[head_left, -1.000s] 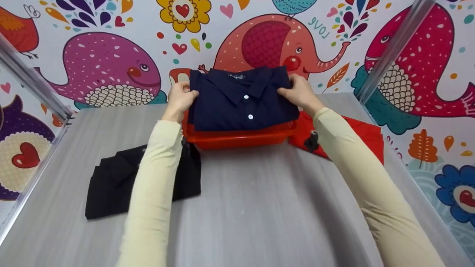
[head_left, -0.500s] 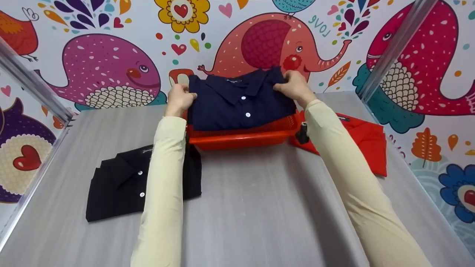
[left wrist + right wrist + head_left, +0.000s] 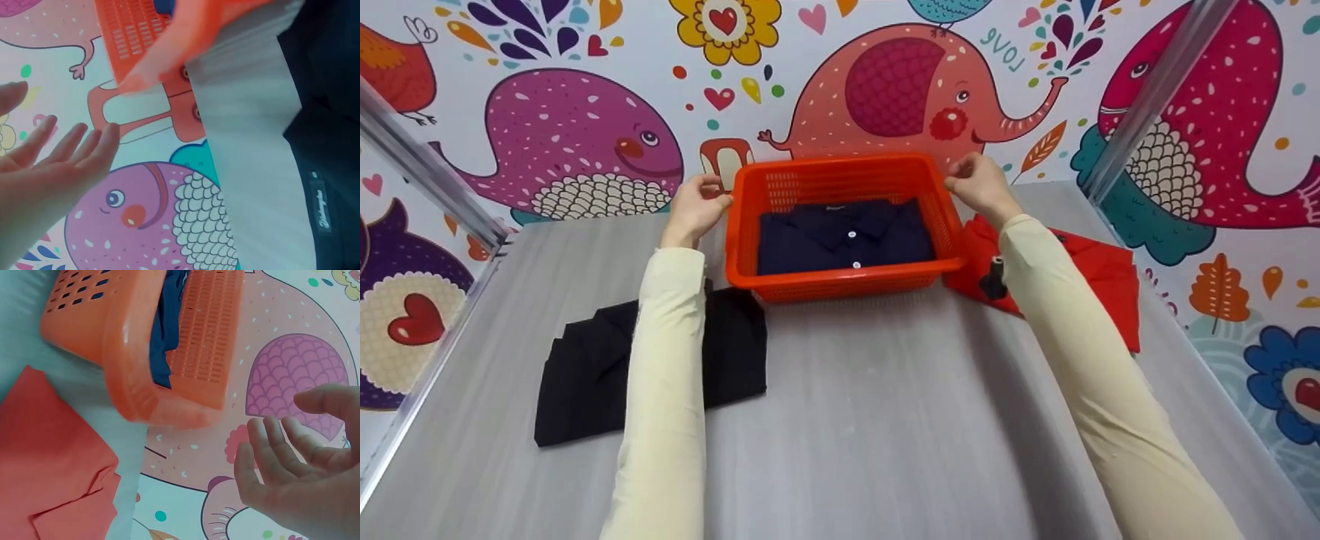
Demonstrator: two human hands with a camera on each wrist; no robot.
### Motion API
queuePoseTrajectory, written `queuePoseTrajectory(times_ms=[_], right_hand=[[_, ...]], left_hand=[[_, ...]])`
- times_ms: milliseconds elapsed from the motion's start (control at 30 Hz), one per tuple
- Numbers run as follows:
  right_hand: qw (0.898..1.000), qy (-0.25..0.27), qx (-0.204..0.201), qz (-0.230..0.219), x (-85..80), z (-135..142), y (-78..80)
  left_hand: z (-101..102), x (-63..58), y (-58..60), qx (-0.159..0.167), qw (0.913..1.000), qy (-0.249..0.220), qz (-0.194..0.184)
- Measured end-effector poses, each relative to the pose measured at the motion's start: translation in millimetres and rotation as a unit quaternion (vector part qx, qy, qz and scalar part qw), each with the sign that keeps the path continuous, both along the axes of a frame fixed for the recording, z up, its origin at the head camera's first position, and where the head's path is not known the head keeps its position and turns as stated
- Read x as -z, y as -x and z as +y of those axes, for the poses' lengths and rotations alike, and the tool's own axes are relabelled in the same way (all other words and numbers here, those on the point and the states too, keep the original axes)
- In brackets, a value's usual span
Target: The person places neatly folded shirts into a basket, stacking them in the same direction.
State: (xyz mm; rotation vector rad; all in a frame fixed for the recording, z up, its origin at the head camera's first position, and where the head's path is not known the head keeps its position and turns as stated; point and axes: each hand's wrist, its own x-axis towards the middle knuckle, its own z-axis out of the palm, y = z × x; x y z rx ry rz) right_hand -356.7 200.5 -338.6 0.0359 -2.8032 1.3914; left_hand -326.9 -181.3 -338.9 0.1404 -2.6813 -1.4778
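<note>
A folded navy polo shirt (image 3: 817, 240) lies inside the orange plastic basket (image 3: 840, 280), its white buttons facing up. My left hand (image 3: 694, 210) hovers just off the basket's left rim, holding nothing; the left wrist view shows the hand (image 3: 62, 163) with its fingers loosely extended. On the other side, my right hand (image 3: 981, 187) is beside the right rim, also with nothing in it. In the right wrist view that hand (image 3: 298, 461) has relaxed, slightly bent fingers apart from the basket (image 3: 132, 354).
A folded black polo shirt (image 3: 585, 375) lies on the table (image 3: 840, 420) at the left, partly behind my left sleeve. To the basket's right is a folded red shirt (image 3: 1099, 281), partly covered by my right arm. A cartoon-printed wall (image 3: 885, 90) stands behind.
Both hands held the navy polo shirt above the basket; it has gone down into the basket and they have let go. The hands have moved apart to either side of the rim.
</note>
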Motion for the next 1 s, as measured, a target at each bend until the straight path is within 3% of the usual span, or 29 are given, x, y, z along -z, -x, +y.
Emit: queuePoseTrajectory(times_ms=[267,500,700,867,1000], right_hand=[[0.999,-0.015,-0.030,-0.004,4.0,7.5,-3.2],[0.999,-0.034,-0.033,-0.001,15.4,32.0,-5.1],[0.998,-0.023,-0.042,-0.044,23.4,51.1,-9.4],[0.996,-0.007,-0.045,-0.074,30.5,67.8,-12.9],[0.994,-0.013,-0.048,-0.101,38.4,85.1,-16.4]], left_hand=[[-12.7,9.1,-7.4,0.007,0.9997,0.018,-0.018],[-42.6,16.9,-18.5,0.021,0.9976,0.054,-0.039],[-61.8,25.9,-30.6,0.018,0.9965,0.056,-0.060],[-52.8,32.6,-34.6,0.044,0.9938,0.036,-0.096],[-33.7,30.8,-35.6,0.074,0.9933,0.020,-0.087]])
